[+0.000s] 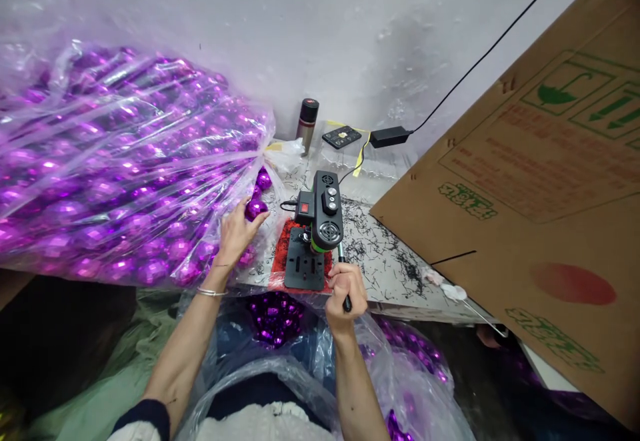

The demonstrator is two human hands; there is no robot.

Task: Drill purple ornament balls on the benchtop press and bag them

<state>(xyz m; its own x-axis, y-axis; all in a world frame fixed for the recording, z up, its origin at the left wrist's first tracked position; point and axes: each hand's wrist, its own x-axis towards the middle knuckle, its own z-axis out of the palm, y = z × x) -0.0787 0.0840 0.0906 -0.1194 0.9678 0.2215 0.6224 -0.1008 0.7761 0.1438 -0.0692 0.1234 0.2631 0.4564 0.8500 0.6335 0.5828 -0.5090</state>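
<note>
My left hand (237, 233) has its thumb and fingers around a shiny purple mirror-faceted ball (257, 209) at the mouth of the big plastic bag. Another purple ball (263, 178) lies just beyond it. My right hand (346, 294) is wrapped round the black-tipped lever handle (341, 252) of a small black bench press machine (327, 211). The machine has round vents, knobs and a red switch (305, 208). Its slotted black base plate (305, 259) rests on a red sheet (280, 248).
A clear bag (150, 161) packed with purple balls fills the left. A large cardboard box (525, 181) leans in from the right. Behind the machine stand a flask (307, 124), a phone (341, 136) and a power adapter (390, 136). Black scraps (370, 248) litter the table; more balls (276, 318) lie in plastic below.
</note>
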